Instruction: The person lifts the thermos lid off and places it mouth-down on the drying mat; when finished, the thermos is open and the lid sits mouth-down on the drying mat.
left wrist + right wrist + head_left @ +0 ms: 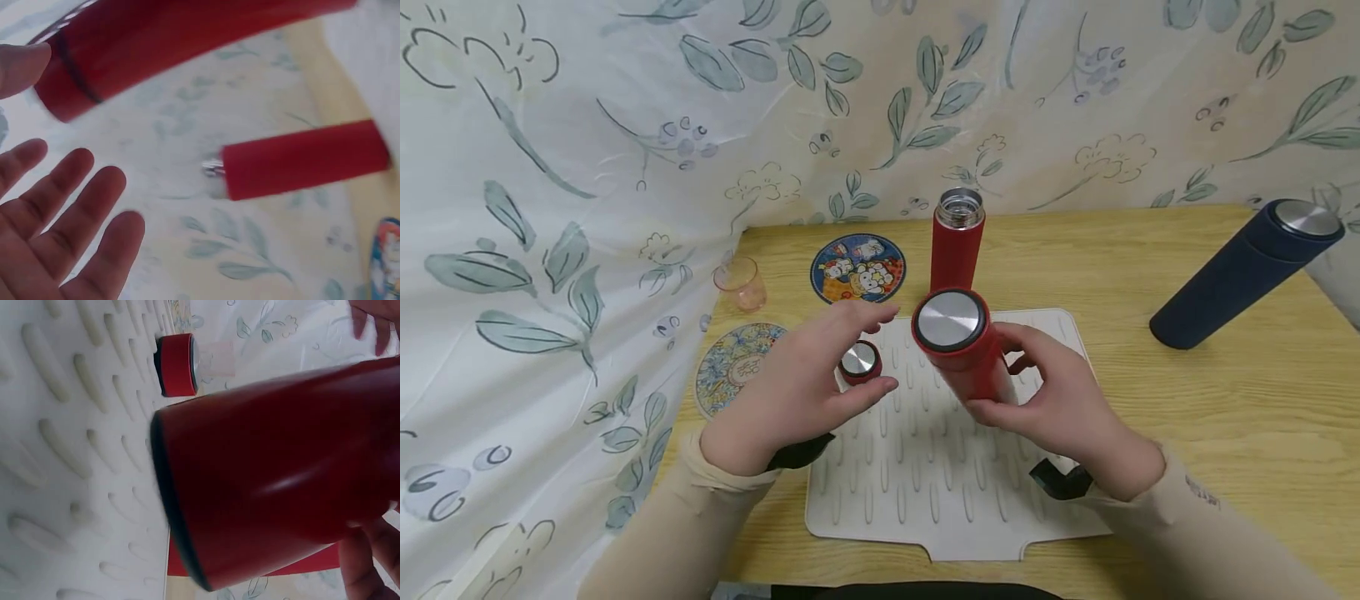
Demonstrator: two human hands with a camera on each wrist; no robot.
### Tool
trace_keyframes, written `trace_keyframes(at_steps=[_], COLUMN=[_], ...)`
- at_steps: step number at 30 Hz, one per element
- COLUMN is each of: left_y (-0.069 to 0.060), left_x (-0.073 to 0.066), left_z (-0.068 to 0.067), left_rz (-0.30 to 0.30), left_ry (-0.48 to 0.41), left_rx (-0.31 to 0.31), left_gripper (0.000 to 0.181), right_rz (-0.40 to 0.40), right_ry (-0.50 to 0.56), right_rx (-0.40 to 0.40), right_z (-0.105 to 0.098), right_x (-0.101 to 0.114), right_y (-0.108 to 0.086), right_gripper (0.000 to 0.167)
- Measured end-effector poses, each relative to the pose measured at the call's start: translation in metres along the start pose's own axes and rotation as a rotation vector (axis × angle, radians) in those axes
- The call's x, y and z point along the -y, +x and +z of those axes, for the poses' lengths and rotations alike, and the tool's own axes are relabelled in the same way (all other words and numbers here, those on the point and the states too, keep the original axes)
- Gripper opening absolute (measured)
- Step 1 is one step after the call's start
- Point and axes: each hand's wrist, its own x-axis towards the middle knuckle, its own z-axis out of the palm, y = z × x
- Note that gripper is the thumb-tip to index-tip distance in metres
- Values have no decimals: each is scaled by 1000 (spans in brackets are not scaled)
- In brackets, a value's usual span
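My right hand (1063, 392) grips a large red thermos (972, 375) by its side. Its steel-topped lid is on, and in the right wrist view the bottle leans, its dark base just off the white ridged mat (910, 500). My left hand (801, 375) is held to the left of that thermos, fingers spread and touching nothing; the left wrist view shows its fingers (81, 219) apart. Between the left thumb and fingers, a small red lid (859, 358) sits lower down on the mat. A slimmer red thermos (953, 254) stands behind, uncapped, its metal neck showing.
A dark blue thermos (1232, 279) stands at the right on the wooden table (1247, 467). To the left are a pink-tinted glass (745, 287), a cartoon coaster (859, 268) and a floral coaster (730, 362), partly covered by my left hand. Patterned cloth (850, 108) hangs behind.
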Motion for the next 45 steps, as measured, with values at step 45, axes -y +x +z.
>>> trace_keyframes(at_steps=[45], left_y=[-14], left_x=[-10], left_z=[5], left_rz=[139], left_ry=[-195], left_rx=[144], left_gripper=[64], right_rz=[-202], right_ry=[-305], right_rx=[102], right_z=[12], right_x=[14], right_y=[-8], right_gripper=[84])
